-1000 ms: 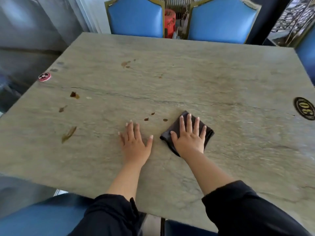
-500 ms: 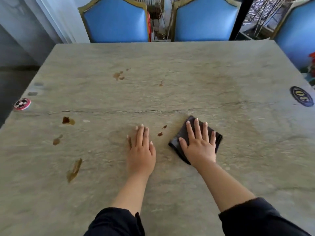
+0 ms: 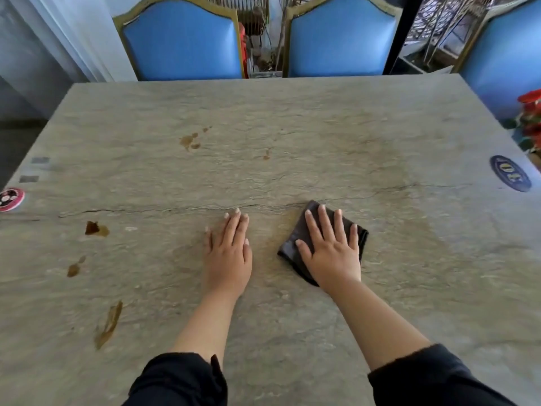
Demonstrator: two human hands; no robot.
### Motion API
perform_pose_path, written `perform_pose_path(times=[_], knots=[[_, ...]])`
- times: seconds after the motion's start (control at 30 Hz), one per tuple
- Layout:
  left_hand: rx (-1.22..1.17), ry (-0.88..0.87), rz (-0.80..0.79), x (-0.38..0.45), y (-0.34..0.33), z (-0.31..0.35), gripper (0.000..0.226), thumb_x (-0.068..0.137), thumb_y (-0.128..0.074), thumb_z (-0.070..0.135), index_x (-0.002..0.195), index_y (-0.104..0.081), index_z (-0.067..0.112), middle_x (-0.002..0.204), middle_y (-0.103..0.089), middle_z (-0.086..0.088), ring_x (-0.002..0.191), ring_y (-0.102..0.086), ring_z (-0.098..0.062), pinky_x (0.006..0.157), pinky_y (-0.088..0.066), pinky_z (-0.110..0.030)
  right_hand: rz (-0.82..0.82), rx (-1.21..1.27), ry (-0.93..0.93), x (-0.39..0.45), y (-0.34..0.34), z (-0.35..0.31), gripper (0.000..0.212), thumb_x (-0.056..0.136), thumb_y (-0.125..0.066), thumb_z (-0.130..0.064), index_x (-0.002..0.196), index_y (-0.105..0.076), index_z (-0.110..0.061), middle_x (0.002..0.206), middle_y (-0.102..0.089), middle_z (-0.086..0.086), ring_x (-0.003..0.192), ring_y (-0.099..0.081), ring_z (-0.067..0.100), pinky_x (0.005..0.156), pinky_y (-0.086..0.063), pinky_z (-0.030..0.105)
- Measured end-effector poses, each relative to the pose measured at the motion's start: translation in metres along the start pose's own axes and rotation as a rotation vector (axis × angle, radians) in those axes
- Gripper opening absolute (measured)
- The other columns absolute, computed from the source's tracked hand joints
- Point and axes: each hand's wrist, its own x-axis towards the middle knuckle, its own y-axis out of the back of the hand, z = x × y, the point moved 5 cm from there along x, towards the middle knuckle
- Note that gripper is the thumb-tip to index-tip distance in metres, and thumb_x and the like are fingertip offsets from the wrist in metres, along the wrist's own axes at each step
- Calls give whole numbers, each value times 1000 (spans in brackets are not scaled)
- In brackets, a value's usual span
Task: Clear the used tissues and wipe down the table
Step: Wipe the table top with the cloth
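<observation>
Two blue upholstered chairs with gold-coloured frames stand side by side at 12 o'clock: the left chair (image 3: 181,42) and the middle chair (image 3: 339,39). A third blue chair (image 3: 506,54) stands at 2 o'clock. A black post (image 3: 399,33) rises between the middle and third chairs. White wall panelling (image 3: 67,36) occupies 10 o'clock. Red flowers (image 3: 531,112) show at 3 o'clock. Lighting is diffuse daylight.
</observation>
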Motion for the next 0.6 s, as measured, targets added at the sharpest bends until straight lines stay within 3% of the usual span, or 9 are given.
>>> perform_pose_path(times=[0.1,0.17,0.23,0.3,0.37,0.43,0.5,0.6], knots=[[-12,3,-10,0,0,0,57,93,-20,27,147,-36,21,157,-26,6,146,-19,-12,119,-12,-49,-25,31,-77,33,5,-16,65,95,-10,-59,151,12,-35,159,19,-6,145,22,26,116,12,53],[-73,12,7,2,3,-1,59,91,-18,26,146,-39,19,156,-28,7,146,-20,-10,120,-8,-47,-43,26,-26,42,5,-40,65,95,-8,-59,151,13,-34,159,21,-6,145,24,26,115,13,54],[-174,23,43,2,8,-4,61,88,-18,25,142,-46,17,154,-35,6,144,-25,-11,120,-9,-46,-43,30,109,34,2,-66,65,95,-10,-59,151,10,-33,159,19,-6,145,23,26,116,12,54],[-270,31,73,1,10,-8,63,84,-20,25,138,-51,15,151,-39,4,142,-30,-13,120,-9,-45,-1,27,291,6,-3,-80,65,94,-19,-58,153,-4,-33,161,5,-6,148,11,26,117,1,55],[-292,32,66,1,10,-9,64,84,-18,27,138,-51,16,151,-38,5,143,-30,-12,120,-7,-42,50,14,460,-23,-8,-69,63,93,-29,-58,151,-21,-34,160,-15,-7,148,-9,25,117,-13,55],[-262,33,50,2,9,-8,65,85,-15,29,140,-48,18,153,-34,7,144,-26,-10,120,-4,-40,63,-33,570,-26,-10,-38,61,93,-31,-60,149,-24,-37,159,-20,-9,147,-15,22,115,-15,51],[-214,31,17,2,9,-5,67,85,-13,31,144,-43,20,155,-29,9,145,-21,-8,120,-1,-40,78,-60,483,-11,-6,-9,62,92,-29,-61,150,-20,-39,159,-16,-10,148,-12,20,116,-16,52],[-147,21,-3,2,10,-2,68,85,-12,34,147,-37,20,157,-24,8,146,-17,-9,120,0,-42,63,21,156,19,3,-4,64,94,-21,-61,151,-3,-39,161,5,-11,149,7,20,119,3,49]])
